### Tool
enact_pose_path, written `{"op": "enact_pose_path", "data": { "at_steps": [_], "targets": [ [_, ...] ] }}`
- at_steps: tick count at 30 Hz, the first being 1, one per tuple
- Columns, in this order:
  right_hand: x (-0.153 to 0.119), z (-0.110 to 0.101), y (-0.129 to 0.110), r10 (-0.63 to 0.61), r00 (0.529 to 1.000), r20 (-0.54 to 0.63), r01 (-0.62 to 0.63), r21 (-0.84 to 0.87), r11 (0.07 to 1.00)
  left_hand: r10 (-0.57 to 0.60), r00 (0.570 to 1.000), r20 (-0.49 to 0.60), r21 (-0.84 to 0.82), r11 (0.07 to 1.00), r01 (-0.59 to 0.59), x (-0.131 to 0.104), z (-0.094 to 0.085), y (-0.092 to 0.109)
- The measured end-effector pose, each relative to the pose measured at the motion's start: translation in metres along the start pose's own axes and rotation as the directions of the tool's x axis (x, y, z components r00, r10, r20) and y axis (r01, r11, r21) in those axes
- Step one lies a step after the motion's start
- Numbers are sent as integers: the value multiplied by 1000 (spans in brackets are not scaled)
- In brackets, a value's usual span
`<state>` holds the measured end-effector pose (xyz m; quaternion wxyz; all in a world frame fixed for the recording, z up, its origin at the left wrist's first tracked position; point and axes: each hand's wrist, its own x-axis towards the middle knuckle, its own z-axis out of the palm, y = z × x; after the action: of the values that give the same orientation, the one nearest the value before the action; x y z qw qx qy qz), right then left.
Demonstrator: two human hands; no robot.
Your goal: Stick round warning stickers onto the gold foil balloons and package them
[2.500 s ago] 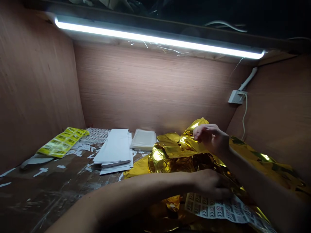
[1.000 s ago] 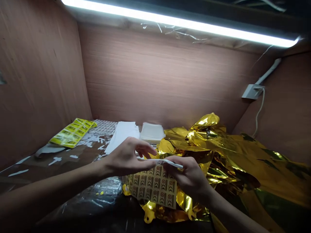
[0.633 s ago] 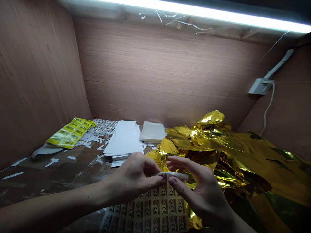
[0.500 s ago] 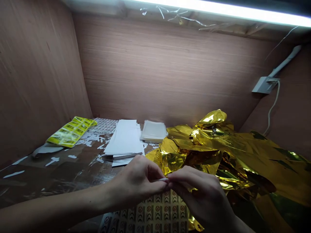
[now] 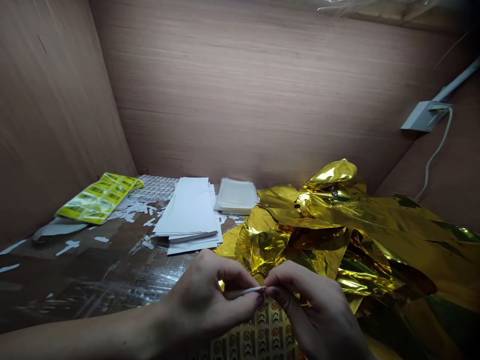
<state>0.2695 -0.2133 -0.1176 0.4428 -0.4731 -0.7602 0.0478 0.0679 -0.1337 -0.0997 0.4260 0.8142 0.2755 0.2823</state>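
A thin white stick-like piece [image 5: 247,291] runs level between my hands; whether it is a straw or a rolled strip I cannot tell. My left hand [image 5: 204,295] is closed and pinches it between thumb and forefinger. At its right end, the thumb and fingertips of my right hand [image 5: 318,307] press together, hiding whatever lies between them. Below both hands lies a sheet of small CE-mark stickers [image 5: 258,334], partly covered by them. Crumpled shiny gold foil [image 5: 318,245] spreads just beyond and to the right of my right hand.
White cards [image 5: 189,207] lie stacked beyond my left hand, beside a pile of clear bags [image 5: 237,195]. Yellow label sheets [image 5: 99,197], a printed sticker sheet [image 5: 159,185] and paper scraps [image 5: 133,207] are at the left. Wooden walls [image 5: 240,100] enclose the table [image 5: 112,270].
The view has tilted downward and shifted, so the lamp is out of sight. The hands have parted slightly, and more of the white piece shows between them.
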Motion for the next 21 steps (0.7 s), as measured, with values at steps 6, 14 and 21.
{"op": "enact_pose_path", "data": {
  "at_steps": [6, 14, 21],
  "targets": [
    [0, 4, -1, 79, 996, 40, -82, 87, 993, -103, 994, 25, -35, 994, 103, -1, 3, -2],
    [-2, 7, -1, 119, 992, 37, -123, 137, 983, -123, 992, -8, -104, 987, 122, -2, 5, -5],
    [-3, 9, -3, 168, 984, 66, -178, 206, 962, -138, 990, -22, -86, 987, 135, -3, 5, -6]
  ]
}}
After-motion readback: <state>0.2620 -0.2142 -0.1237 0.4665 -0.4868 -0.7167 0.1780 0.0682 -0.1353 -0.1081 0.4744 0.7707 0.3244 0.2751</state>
